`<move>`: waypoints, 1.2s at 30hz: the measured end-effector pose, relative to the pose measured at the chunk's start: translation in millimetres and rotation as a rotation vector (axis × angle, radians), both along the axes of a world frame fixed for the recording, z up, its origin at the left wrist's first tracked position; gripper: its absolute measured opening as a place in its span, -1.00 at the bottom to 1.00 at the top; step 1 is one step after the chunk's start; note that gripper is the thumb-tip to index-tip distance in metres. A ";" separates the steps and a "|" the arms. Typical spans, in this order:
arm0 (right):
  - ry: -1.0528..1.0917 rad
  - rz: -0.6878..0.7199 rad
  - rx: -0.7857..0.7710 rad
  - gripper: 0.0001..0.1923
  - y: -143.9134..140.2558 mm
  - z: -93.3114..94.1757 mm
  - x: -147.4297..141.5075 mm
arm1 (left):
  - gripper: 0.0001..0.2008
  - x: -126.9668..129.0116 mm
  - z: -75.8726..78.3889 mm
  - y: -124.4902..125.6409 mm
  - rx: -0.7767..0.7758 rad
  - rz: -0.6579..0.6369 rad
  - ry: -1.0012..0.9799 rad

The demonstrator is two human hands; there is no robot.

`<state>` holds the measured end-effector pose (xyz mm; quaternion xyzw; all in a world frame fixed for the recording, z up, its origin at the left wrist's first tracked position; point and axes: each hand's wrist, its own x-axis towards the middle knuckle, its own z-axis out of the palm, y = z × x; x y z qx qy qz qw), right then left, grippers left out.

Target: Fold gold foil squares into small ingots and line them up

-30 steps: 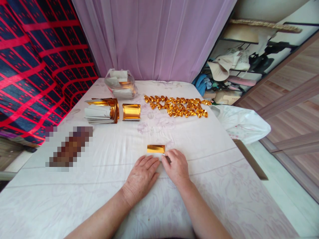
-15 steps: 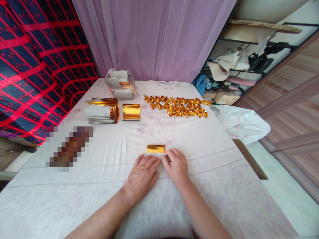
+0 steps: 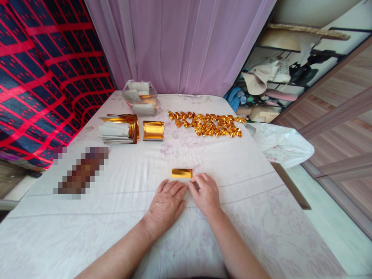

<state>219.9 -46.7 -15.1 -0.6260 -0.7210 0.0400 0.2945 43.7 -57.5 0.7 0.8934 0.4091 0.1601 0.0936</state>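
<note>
A small folded piece of gold foil paper [image 3: 181, 173] lies on the table in front of my hands. My left hand [image 3: 167, 199] rests flat, its fingers stretched out along the paper's near edge and holding nothing. At the near right corner, my right hand [image 3: 205, 193] has thumb and index finger brought together in a pinch on the paper's edge. My fingers hide part of that edge. Farther off stand a short stack of gold foil paper [image 3: 153, 130] and a larger fanned stack of foil paper [image 3: 116, 131] with white backs.
Rows of folded gold foil pieces [image 3: 217, 124] lie at the back right of the cloth-covered table [image 3: 122, 232]. A clear plastic bag [image 3: 141, 99] of papers stands at the back left. A white bag [image 3: 283, 143] is beyond the right edge. A blurred patch [image 3: 83, 170] covers something at left.
Almost nothing differs. My right thumb and index finger have shifted very slightly at the paper's corner; my left hand and the paper stay in place.
</note>
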 end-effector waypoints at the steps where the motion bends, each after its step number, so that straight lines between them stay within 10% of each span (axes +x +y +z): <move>1: 0.003 0.008 0.000 -0.89 -0.1 0.5 0.5 | -0.62 0.0 -0.1 0.0 0.000 -0.001 0.002; 36: 0.078 0.143 -0.032 -0.87 -2.5 0.1 12.7 | -0.66 -1.7 -2.3 0.1 0.003 -0.003 -0.012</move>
